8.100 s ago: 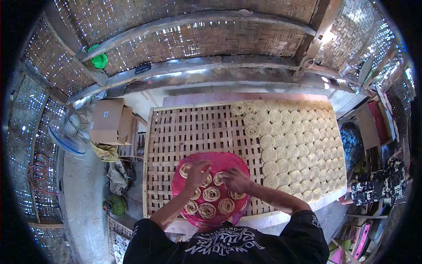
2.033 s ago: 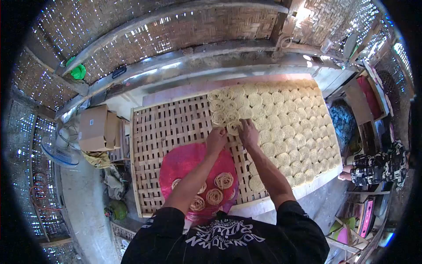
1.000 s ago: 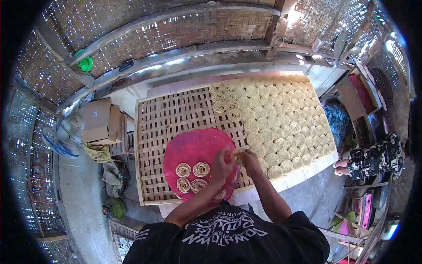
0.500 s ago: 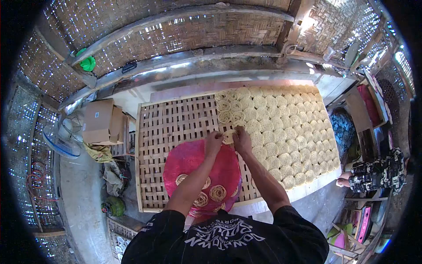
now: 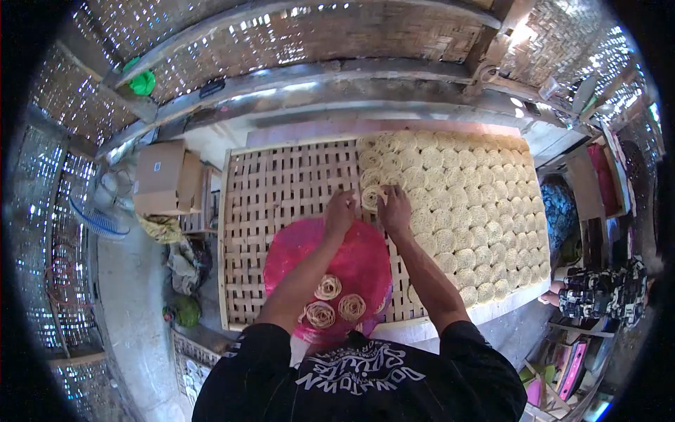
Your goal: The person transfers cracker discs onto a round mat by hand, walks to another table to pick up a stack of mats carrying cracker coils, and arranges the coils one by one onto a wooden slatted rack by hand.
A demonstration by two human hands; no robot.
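A flat, round coil of pale yellow strands [image 5: 371, 198] lies at the left edge of the laid-out coils [image 5: 457, 204] on a woven bamboo rack [image 5: 281, 179]. My right hand [image 5: 396, 212] has its fingers closed at this coil's right edge. Just left of the coil, my left hand [image 5: 340, 213] is apart from it, fingers loosely bent and nothing visible in them. Under my forearms lies a round magenta sheet or board [image 5: 295, 246], overlapping the rack's near side. Several loose coils [image 5: 351, 307] rest on its near part.
A cardboard box [image 5: 160, 179] stands left of the rack, with a blue fan [image 5: 100, 218] beyond it. At the right, a person's legs in patterned shorts [image 5: 601, 290] are close to the rack's corner. A woven bamboo wall [image 5: 365, 35] and wooden beams run behind.
Both hands have moved away from me, up the rack. The coil held between them is now at the row's left edge, and my left hand has come off it. The view has shifted slightly.
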